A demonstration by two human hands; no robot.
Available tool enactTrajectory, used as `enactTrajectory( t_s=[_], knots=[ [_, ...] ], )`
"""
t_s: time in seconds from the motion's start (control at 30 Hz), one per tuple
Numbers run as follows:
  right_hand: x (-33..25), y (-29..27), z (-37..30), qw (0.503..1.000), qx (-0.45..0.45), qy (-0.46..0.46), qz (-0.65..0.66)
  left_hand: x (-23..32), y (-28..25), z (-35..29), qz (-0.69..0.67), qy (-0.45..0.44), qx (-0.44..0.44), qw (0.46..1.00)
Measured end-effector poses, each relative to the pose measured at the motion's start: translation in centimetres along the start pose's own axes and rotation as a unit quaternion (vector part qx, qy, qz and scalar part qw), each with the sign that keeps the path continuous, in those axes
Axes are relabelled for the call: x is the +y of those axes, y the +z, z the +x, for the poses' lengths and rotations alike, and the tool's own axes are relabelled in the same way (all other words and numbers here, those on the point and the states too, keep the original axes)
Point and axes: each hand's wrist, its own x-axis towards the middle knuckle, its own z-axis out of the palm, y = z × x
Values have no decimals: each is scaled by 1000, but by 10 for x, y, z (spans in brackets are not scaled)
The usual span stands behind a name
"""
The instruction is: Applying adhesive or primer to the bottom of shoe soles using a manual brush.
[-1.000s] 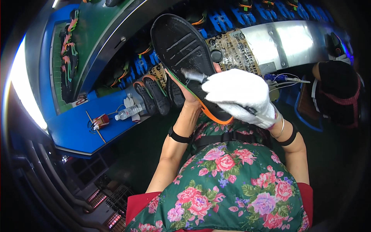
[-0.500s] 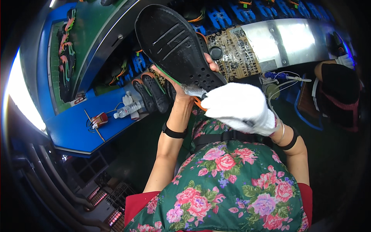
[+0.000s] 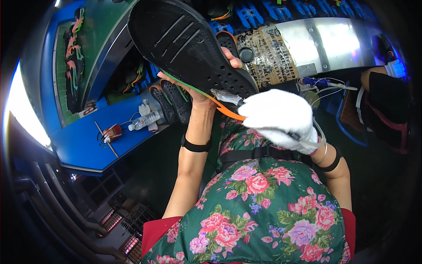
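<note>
My bare left hand [image 3: 202,100] is closed around a large black shoe sole [image 3: 189,48], its fingers showing at the far edge. The sole tilts up to the left; slots mark its wide end and small round holes the nearer end. Along its near edge runs a green-to-orange strip [image 3: 226,110]. In a white glove, my right hand [image 3: 279,118] is closed on a brush [image 3: 226,96], whose pale tip lies at the sole's near edge by the holes. Most of the brush handle is hidden inside the glove.
A blue table [image 3: 83,147] on the left bears a water bottle [image 3: 145,121], a small red container [image 3: 112,133] and more soles [image 3: 176,103]. Ahead curves a metal ledge [image 3: 334,44] partly covered in brown tape. A thin hose [image 3: 329,92] hangs at right, near another person's arm [image 3: 371,77].
The sole and my left hand have shifted left and slightly up. My right hand has moved slightly right with the brush, and more of the orange strip shows.
</note>
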Motion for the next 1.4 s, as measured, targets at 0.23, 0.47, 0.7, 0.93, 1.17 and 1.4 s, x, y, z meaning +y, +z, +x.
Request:
enactTrajectory(
  t_s=[0.23,0.47,0.7,0.93,1.17,1.4],
  knots=[
    [-1,-1,-4,994,26,72,83,6,3,8,49,26,-66,996],
    [-4,0,-6,993,13,79,82,8,13,7,69,25,-45,996],
    [1,-3,-10,993,-2,73,94,5,25,11,45,23,-30,998],
    [-3,-2,-9,990,24,95,97,8,21,14,74,19,-40,996],
    [-3,-7,-10,997,-3,58,50,11,11,19,86,9,-50,995],
    [-10,-3,-8,999,-22,41,12,10,-3,23,19,-24,-59,998]
  ],
)
